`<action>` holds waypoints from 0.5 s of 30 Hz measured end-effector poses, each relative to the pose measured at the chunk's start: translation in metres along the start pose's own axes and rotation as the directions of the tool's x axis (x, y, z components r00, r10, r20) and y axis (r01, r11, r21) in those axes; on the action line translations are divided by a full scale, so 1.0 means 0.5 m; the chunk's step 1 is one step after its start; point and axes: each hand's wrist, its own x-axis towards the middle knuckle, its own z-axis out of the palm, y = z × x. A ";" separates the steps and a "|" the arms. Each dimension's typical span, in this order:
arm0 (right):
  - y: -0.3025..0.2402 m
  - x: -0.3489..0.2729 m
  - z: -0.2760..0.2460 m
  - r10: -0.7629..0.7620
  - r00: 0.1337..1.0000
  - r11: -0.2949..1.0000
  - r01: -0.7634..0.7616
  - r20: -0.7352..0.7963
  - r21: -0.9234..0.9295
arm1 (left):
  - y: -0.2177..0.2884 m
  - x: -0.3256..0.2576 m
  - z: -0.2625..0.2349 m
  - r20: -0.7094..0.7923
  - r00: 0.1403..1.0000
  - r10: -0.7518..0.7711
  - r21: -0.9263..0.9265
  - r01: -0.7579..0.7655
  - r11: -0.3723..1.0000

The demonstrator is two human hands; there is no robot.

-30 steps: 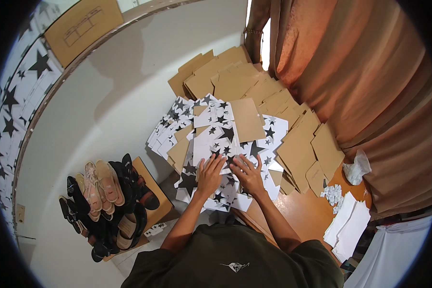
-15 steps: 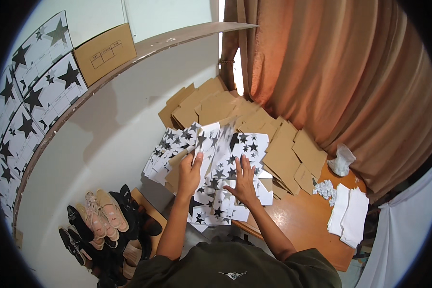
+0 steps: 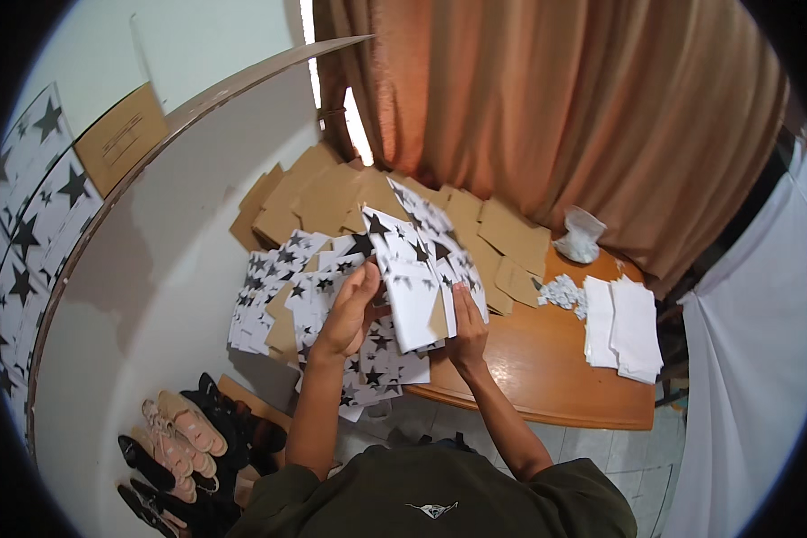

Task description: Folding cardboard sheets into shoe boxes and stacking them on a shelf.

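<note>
A white cardboard box printed with black stars (image 3: 410, 309) is raised at a tilt between my hands, partly folded, with its far panels blurred. My left hand (image 3: 348, 312) curls against its left side, thumb up. At the lower right edge, my right hand (image 3: 468, 330) grips it, fingers pressed along the panel. Under and left of the hands lie flat star-printed cardboard blanks (image 3: 273, 280), overlapping in a loose pile. Plain brown cardboard pieces (image 3: 325, 195) spread behind them toward the curtain.
The wooden table (image 3: 547, 372) carries a clear plastic bag (image 3: 581, 235), small whitish bits (image 3: 562, 294) and white folded sheets (image 3: 622, 325). Shoes (image 3: 193, 426) crowd the lower left. A wall shelf (image 3: 233, 88) bears star-printed boxes (image 3: 31, 233) and a brown box (image 3: 121, 139). A curtain (image 3: 547, 108) hangs behind.
The star-printed box has been lifted off the pile and turned, its panels standing out. My right hand, earlier spread flat, now closes on its edge. The view has swung to the right.
</note>
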 end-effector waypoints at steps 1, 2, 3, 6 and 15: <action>0.008 -0.005 -0.026 0.081 0.997 0.996 -0.081 -0.014 0.024 | -0.012 0.010 0.021 0.040 0.999 0.007 -0.005 -0.007 1.000; 0.014 -0.008 -0.052 0.158 0.987 0.986 -0.156 -0.024 0.055 | -0.025 0.020 0.047 0.074 0.997 0.016 -0.011 -0.016 1.000; 0.012 0.004 -0.093 0.156 0.986 0.988 -0.156 -0.066 0.006 | -0.051 0.027 0.065 0.087 0.996 0.007 0.117 -0.017 0.993; 0.030 0.001 -0.201 0.388 0.921 0.919 -0.389 0.026 0.057 | -0.173 0.033 0.117 0.234 0.971 0.058 0.431 -0.157 0.889; 0.149 -0.092 -0.432 0.682 0.690 0.543 -0.699 0.241 0.465 | -0.416 -0.048 0.397 0.423 0.906 -0.020 0.734 -0.330 0.593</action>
